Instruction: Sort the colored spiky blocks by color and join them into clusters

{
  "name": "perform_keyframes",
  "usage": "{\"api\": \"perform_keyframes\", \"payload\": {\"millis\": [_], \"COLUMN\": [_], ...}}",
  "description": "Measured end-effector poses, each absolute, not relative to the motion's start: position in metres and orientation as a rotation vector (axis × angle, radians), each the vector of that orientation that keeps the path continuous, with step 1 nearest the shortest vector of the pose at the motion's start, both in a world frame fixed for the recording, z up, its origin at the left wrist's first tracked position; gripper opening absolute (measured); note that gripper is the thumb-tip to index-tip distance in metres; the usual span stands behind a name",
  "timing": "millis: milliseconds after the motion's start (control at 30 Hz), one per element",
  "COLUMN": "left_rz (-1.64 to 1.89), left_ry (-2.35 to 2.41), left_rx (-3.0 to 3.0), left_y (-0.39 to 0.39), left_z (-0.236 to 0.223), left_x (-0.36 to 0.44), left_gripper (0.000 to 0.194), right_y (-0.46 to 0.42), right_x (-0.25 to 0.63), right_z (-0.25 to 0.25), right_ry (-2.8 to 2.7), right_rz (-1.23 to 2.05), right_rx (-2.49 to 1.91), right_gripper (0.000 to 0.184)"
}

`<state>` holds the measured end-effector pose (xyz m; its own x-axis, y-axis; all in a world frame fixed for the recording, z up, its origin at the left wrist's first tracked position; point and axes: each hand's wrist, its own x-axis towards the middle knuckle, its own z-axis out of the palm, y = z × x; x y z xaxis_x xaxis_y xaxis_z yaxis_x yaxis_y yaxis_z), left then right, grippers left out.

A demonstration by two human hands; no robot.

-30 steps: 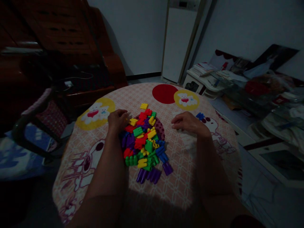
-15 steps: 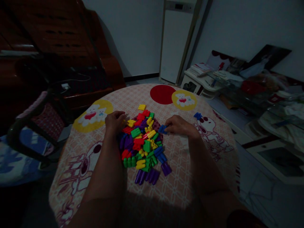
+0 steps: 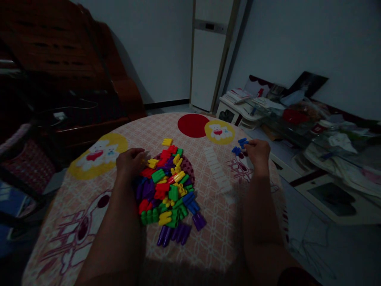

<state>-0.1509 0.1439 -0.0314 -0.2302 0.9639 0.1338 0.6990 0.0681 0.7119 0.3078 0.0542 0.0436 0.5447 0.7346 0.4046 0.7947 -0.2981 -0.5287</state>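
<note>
My right hand (image 3: pixel 259 154) is at the far right of the round table, pinching a blue toy building block (image 3: pixel 243 142). Just below and left of it, a second blue building block (image 3: pixel 236 151) rests on the cloth. A heap of red, yellow, green, blue and purple building blocks (image 3: pixel 162 190) covers the middle of the table. At the heap's left edge lies my left hand (image 3: pixel 130 163), its fingers curled together with a bit of yellow at the tips; what they hold is mostly hidden. A lone yellow block (image 3: pixel 167 142) lies just behind the heap.
A patterned tablecloth (image 3: pixel 214 246) covers the table, with a pale ladder-like strip (image 3: pixel 218 171) between heap and right hand. Behind are a wooden bench (image 3: pixel 119 95) and a tall white cabinet-like unit (image 3: pixel 205 67). To the right stands a cluttered glass-topped stand (image 3: pixel 285 119); a chair (image 3: pixel 26 171) is at left.
My right hand has carried the blue block away from the heap, rightwards to the other blue block. My left hand stays at the heap's edge. The view has turned slightly right.
</note>
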Motion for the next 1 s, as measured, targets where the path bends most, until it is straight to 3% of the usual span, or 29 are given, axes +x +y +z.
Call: {"api": "perform_keyframes", "payload": {"millis": [200,400,733,1000], "left_rz": [0.909,0.895,0.967,1.007], "left_ry": [1.988,1.996,1.976,1.933], "left_rx": [1.677,1.656,1.657,1.638], "left_y": [0.14,0.139,0.139,0.138], "left_z": [-0.024,-0.022,-0.025,-0.026], "left_x": [-0.148,-0.146,-0.146,-0.145], "left_gripper": [0.037,0.036,0.03,0.037], "right_y": [0.041,0.05,0.056,0.056], "right_x": [0.311,0.311,0.307,0.291], "right_z": [0.045,0.029,0.019,0.047], "right_ry": [-1.148,-1.13,-1.228,-1.244], "right_rz": [-0.291,-0.163,-0.053,-0.094], "right_rx": [-2.362,-2.5,-2.472,-2.267], "right_gripper": [0.018,0.024,0.026,0.029]}}
